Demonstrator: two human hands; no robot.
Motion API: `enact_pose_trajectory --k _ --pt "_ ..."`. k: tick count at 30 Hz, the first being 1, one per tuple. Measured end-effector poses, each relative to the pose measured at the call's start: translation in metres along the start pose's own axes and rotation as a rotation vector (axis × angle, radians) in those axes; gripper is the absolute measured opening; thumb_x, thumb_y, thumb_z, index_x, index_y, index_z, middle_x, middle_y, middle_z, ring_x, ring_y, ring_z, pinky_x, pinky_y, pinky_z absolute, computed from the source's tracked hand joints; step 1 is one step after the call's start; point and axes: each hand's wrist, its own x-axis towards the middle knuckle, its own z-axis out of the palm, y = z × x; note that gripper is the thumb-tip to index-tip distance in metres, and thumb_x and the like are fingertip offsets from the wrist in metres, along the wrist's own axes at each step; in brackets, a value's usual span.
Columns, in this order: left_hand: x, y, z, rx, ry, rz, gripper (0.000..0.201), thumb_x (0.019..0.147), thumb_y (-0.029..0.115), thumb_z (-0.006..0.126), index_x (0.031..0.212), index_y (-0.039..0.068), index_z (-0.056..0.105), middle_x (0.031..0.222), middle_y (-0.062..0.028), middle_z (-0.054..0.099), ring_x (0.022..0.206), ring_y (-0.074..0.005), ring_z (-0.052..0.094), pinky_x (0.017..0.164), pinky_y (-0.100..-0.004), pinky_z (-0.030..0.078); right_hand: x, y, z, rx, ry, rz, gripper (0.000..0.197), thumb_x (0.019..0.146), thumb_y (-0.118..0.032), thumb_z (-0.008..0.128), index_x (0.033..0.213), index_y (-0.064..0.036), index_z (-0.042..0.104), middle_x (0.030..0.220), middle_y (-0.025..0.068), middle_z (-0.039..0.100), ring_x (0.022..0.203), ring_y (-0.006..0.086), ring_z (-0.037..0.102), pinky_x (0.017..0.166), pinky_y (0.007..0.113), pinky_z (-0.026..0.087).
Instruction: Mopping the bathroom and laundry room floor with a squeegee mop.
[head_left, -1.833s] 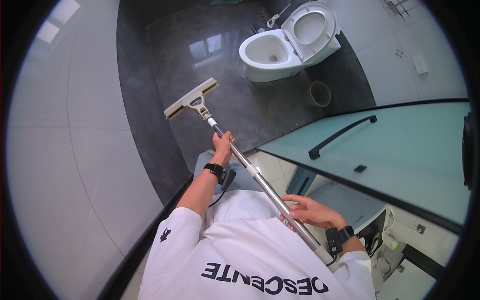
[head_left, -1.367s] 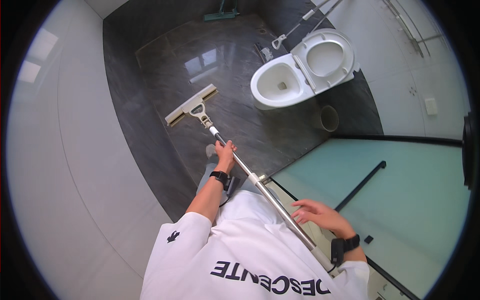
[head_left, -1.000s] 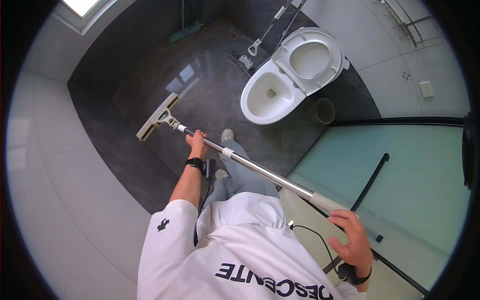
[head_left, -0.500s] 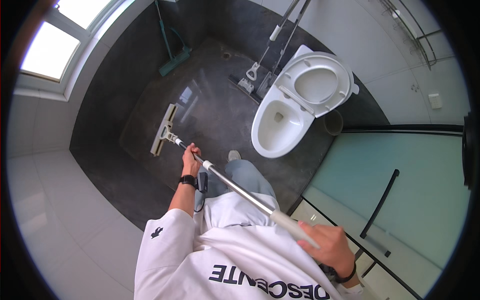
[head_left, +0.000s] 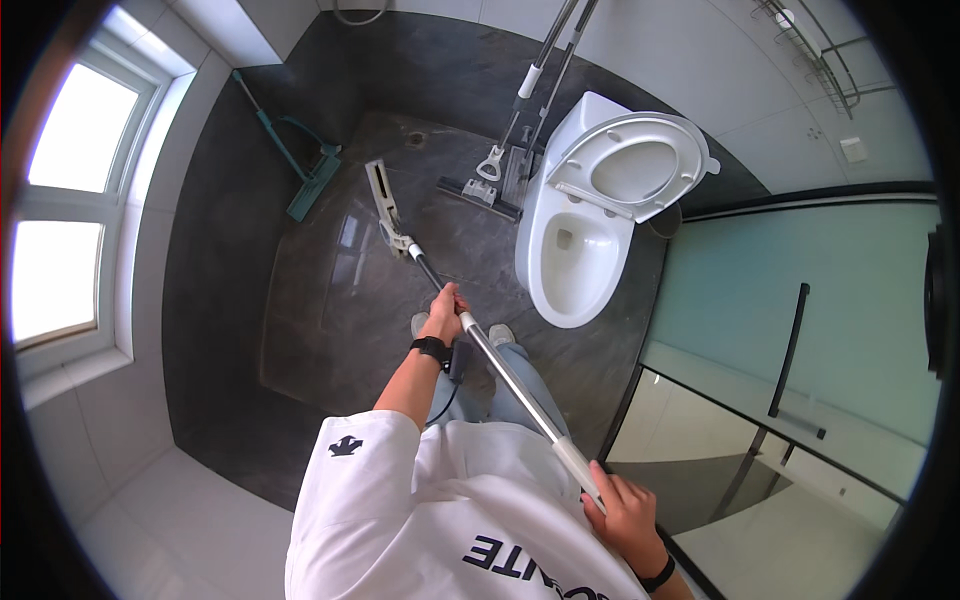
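A long-handled mop with a silver pole (head_left: 515, 388) runs slantwise across my body, from lower right to upper left. Its narrow off-white head (head_left: 383, 208) is over the dark floor, tilted; contact with the floor is hard to judge. My left hand (head_left: 447, 310) is wrapped round the lower pole just above the head's joint. Farther up, at the pale grip end, my right hand (head_left: 625, 512) is closed round the handle, its fingers partly over the top.
A white toilet (head_left: 575, 265) with its lid up stands right of the mop. Several long-handled tools (head_left: 480, 192) lean beside it. A green floor tool (head_left: 315, 185) rests by the left wall. A frosted glass door (head_left: 740, 300) is at the right, a window (head_left: 60, 270) at the left.
The mop head has swung away from me and to the right, and its angle has turned. Both hands keep their hold and have shifted with the pole. The view has turned somewhat.
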Motion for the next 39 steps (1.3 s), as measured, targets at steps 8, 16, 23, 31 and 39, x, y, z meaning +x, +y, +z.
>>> enact_pose_trajectory --k 8,16,23,31,39 --pt "0.029 0.024 0.022 0.320 -0.026 0.164 0.007 0.085 0.009 0.052 0.084 0.006 0.045 0.067 -0.0029 0.046 0.054 -0.0117 0.046 0.047 -0.0252 0.043 0.038 -0.009 0.137 0.315 -0.248 0.454 0.029 0.081 -0.023 0.060 0.092 0.0003 0.048 0.072 0.0218 0.063 0.069 0.0427 0.062 0.061 0.049 0.051" --pt "0.084 0.054 -0.033 1.224 -0.064 0.331 0.021 0.083 0.015 0.056 0.092 -0.002 0.063 0.078 -0.0097 0.063 0.069 -0.0205 0.062 0.058 -0.0325 0.050 0.110 -0.010 0.175 0.202 -0.252 0.560 0.027 0.079 -0.021 0.064 0.091 -0.0014 0.049 0.071 0.0217 0.063 0.069 0.0400 0.064 0.062 0.048 0.052" --pt "-0.020 0.056 -0.054 1.256 -0.146 -0.005 0.027 0.089 0.025 0.053 0.099 0.002 0.064 0.085 -0.0085 0.067 0.072 -0.0185 0.064 0.061 -0.0306 0.052 0.120 0.021 0.160 0.240 -0.120 0.513 0.026 0.080 -0.020 0.062 0.092 0.0008 0.051 0.070 0.0238 0.062 0.068 0.0431 0.062 0.062 0.051 0.050" --pt "-0.094 0.178 -0.021 1.340 -0.121 0.446 0.025 0.088 0.018 0.049 0.100 0.001 0.063 0.083 -0.0060 0.066 0.069 -0.0142 0.061 0.058 -0.0280 0.048 0.105 0.074 0.163 0.228 -0.146 0.466 0.027 0.077 -0.016 0.064 0.092 0.0034 0.053 0.079 0.0252 0.064 0.076 0.0416 0.063 0.068 0.047 0.052" --pt "-0.149 0.293 0.176 1.125 -0.475 0.771 0.022 0.091 0.020 0.047 0.101 0.004 0.060 0.087 -0.0071 0.065 0.072 -0.0143 0.061 0.062 -0.0267 0.049 0.120 0.086 0.137 0.216 -0.197 0.551 0.025 0.077 -0.014 0.064 0.095 0.0012 0.055 0.083 0.0265 0.063 0.080 0.0428 0.063 0.071 0.050 0.051"
